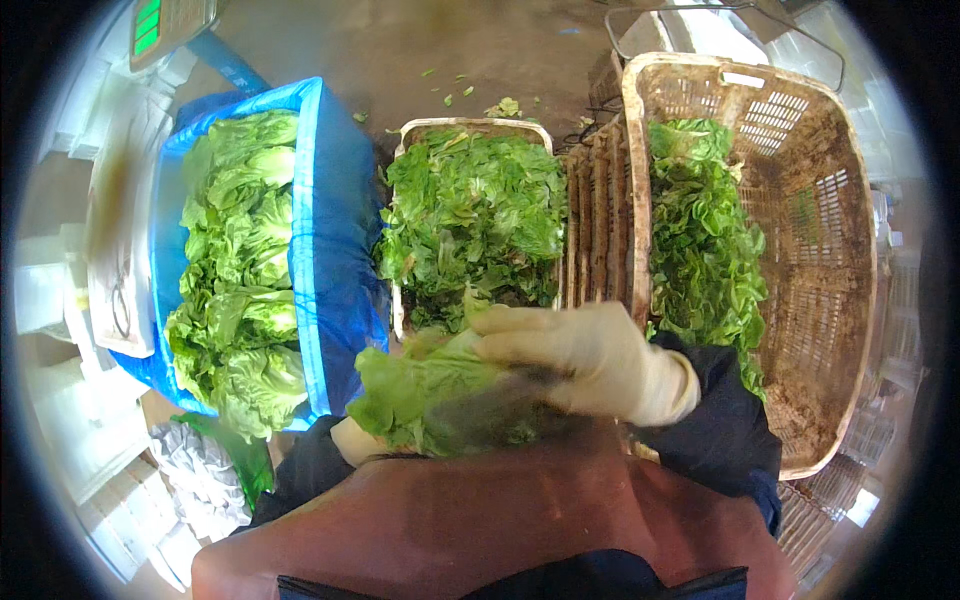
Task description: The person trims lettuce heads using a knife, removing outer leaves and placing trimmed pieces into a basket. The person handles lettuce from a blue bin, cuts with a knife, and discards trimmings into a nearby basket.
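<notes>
A head of leafy lettuce (427,394) is held close before my apron, its lower right part blurred and dark. My left hand (357,442), in a cream rubber glove, supports it from the left and below; only the cuff end shows, and the fingers are hidden behind leaves. Over the top right of the head lies my right hand (585,356), gloved alike, its fingers bent against the lettuce. A small leaf tip (474,300) sticks up at those fingertips. Just beyond both hands, a crate (553,139) is heaped with loose lettuce leaves (476,195).
To the left, a blue-lined container (306,225) holds several lettuce heads (255,225). A dirty plastic basket (810,300) at right has lettuce (705,247) along its left side. Stacked crate rims (600,217) stand between. A scale display (147,30) shows top left.
</notes>
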Demonstrator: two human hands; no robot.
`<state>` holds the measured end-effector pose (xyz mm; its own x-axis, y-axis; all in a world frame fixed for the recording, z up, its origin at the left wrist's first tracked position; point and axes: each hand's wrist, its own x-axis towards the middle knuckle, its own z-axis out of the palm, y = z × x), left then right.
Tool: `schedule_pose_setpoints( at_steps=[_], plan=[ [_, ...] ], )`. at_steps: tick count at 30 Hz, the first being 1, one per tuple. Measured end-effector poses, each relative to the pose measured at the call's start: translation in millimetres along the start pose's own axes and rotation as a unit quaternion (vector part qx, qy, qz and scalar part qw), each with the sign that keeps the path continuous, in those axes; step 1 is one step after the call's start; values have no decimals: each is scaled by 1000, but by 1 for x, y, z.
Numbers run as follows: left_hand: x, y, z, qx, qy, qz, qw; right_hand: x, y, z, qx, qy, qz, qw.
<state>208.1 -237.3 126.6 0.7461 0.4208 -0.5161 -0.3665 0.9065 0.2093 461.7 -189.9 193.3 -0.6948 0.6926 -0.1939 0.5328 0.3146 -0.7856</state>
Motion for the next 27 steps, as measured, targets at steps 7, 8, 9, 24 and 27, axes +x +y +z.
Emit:
schedule_pose_setpoints(
  at_steps=[7,8,9,24,27],
  plan=[
    [16,1,14,-56,-1,-2,998,-12,48,-30,352,333,307,819],
    [19,2,12,-58,2,5,998,-18,46,-19,355,316,277,835],
    [21,4,11,-60,5,9,998,-26,41,-10,361,300,250,847],
    [77,1,-86,141,75,244,957,-44,78,-32,246,178,254,919],
    [71,12,-70,122,55,189,973,-40,79,-35,146,216,167,951]
  ],
)
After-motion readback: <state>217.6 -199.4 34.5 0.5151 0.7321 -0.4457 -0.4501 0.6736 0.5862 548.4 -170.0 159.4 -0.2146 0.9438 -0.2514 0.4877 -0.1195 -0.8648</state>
